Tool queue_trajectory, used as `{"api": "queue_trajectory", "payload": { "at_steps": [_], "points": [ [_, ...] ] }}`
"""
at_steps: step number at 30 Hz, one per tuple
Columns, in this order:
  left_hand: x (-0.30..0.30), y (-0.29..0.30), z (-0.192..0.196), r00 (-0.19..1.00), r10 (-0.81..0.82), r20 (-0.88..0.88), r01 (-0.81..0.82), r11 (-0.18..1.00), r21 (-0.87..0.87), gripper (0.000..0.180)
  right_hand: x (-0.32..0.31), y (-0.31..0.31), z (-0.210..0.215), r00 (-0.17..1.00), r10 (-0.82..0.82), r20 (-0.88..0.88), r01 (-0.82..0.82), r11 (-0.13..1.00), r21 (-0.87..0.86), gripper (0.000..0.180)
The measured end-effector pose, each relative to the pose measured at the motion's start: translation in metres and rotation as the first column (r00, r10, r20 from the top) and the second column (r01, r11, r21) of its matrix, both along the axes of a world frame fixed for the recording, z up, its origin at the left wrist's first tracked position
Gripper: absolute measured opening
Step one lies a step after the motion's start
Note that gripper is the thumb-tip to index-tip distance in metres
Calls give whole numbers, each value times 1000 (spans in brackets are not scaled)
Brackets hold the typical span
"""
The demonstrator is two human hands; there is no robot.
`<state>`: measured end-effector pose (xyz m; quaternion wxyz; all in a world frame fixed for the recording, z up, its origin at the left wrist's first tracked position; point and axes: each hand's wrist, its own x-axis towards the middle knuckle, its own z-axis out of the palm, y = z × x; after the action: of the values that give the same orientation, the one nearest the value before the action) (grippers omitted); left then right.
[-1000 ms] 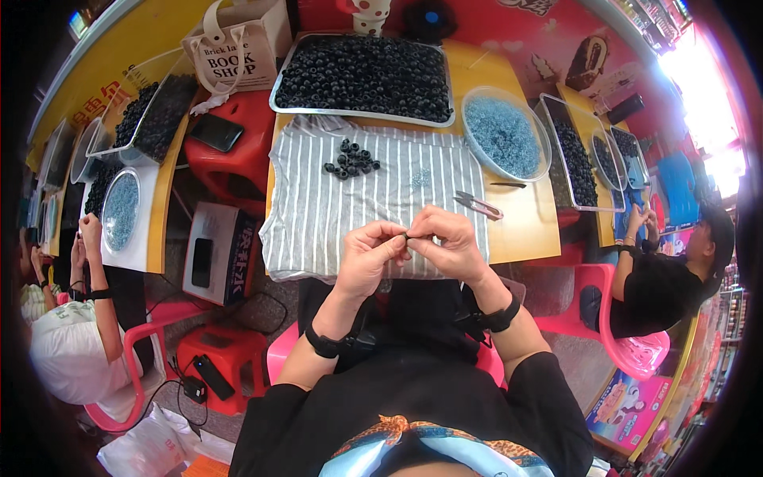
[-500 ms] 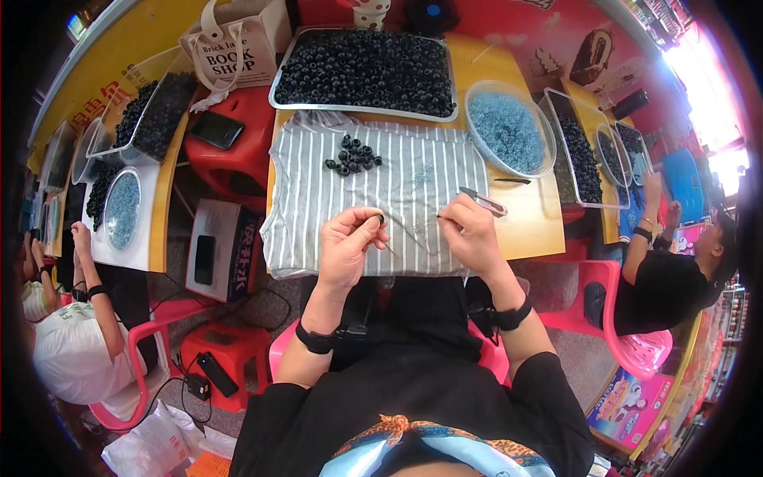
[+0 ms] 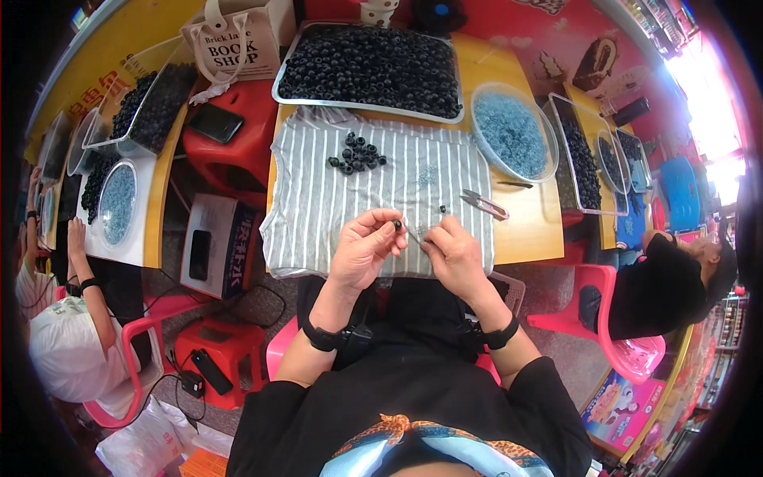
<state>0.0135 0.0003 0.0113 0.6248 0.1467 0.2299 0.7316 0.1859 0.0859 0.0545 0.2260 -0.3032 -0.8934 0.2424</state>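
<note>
On the striped cloth (image 3: 310, 226) lies a pile of black beads (image 3: 358, 156), left of its middle; a bead tray (image 3: 366, 108) stands at its far edge. Over its near part, the left hand (image 3: 362, 248) pinches a black bead (image 3: 396, 225). A loose bead (image 3: 443, 208) lies near the right hand (image 3: 457, 254), fingertips pressed together by a thin strand (image 3: 412, 234); whether they grip it, I cannot tell. Snips (image 3: 486, 205) and a blue-bead bowl (image 3: 551, 163) are by the cloth's right edge.

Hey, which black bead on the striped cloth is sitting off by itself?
The lone bead just beyond your right hand, left of the snips. The other black beads on the cloth sit clustered farther away, toward the left.
</note>
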Motion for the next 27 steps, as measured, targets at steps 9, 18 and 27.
{"api": "queue_trajectory", "payload": {
  "at_steps": [9, 18, 27],
  "points": [
    [0, -1, 0, 999, -9, -38, 10, 999, 35, 20, -30, -6, 29, 909, 7, -416, -164, 925, -344, 9],
    [2, -2, -2, 996, -25, -81, 32, 996, 85, 18, -33, -3, 21, 899, 47, -435, -261, 856, -446, 9],
    [-4, -5, -4, 994, -96, -58, 97, 995, 27, 22, -3, 32, 16, 898, -176, -404, -126, 776, -617, 5]
  ]
}}
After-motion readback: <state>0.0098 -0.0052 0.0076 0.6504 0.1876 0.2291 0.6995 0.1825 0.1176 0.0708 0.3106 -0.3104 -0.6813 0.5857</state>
